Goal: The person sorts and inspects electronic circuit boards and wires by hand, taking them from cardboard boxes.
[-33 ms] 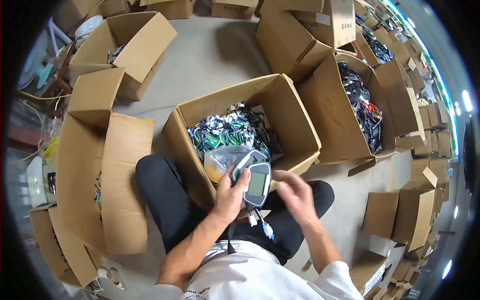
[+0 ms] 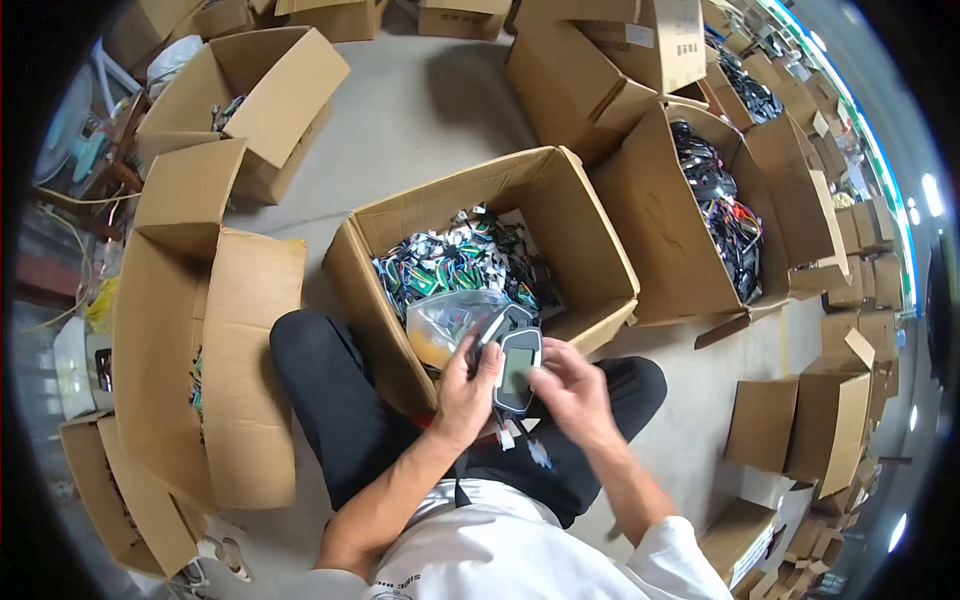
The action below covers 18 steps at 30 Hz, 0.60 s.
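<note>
My left hand (image 2: 468,392) is closed around a grey and black LCD display unit (image 2: 517,362), its thumb along the left edge. A second, similar dark casing (image 2: 512,318) shows just behind it in the same hand. From the unit's lower end hang short cables with a white connector (image 2: 506,438) and a blurred pale connector (image 2: 540,454). My right hand (image 2: 578,390) has its fingers bent at the unit's right edge, the thumb over the screen. Beside the units, a clear plastic bag (image 2: 450,318) with something orange inside lies at the near side of an open carton (image 2: 590,230).
Small green circuit boards with wires (image 2: 455,262) fill the carton before me. Another open carton (image 2: 640,220) at right holds black cabled parts (image 2: 733,235). Left stand a tall open carton (image 2: 255,370) and a farther one (image 2: 290,95). More cartons (image 2: 800,430) line the right side.
My right hand has moved left onto the display unit's right edge, its thumb now over the screen. The hanging connectors have shifted slightly.
</note>
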Motion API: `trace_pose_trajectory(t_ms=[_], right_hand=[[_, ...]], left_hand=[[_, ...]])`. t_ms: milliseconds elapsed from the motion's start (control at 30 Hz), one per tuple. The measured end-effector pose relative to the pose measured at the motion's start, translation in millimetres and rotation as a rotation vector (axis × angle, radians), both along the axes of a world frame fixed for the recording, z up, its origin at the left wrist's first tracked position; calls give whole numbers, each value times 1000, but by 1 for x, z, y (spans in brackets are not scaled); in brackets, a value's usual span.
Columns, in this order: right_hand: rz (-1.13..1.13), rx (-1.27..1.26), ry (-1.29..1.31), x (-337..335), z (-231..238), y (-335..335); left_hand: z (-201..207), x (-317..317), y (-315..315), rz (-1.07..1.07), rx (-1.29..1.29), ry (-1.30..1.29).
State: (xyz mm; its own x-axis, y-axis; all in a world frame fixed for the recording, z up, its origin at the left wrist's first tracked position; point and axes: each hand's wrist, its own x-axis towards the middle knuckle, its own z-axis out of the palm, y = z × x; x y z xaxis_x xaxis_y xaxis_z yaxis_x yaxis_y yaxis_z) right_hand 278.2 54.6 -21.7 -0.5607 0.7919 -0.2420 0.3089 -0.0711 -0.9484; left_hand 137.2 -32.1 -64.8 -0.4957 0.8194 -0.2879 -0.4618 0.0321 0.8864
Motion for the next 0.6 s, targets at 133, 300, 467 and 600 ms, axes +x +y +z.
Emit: trace_pose_trajectory(t_ms=[133,300,467,600], right_hand=[[-351,-162,226,-16,-4,-31],[-306,-188,130,-27,9,-44],[-34,-316,235,-9,27,-56],[-93,-387,136,2,36,-30]], left_hand=[[-4,16,-28,236,68,287],[16,3,-31,-133,266,955],[15,-5,-40,-253,257,789],[12,-1,-54,-321,248,-346]])
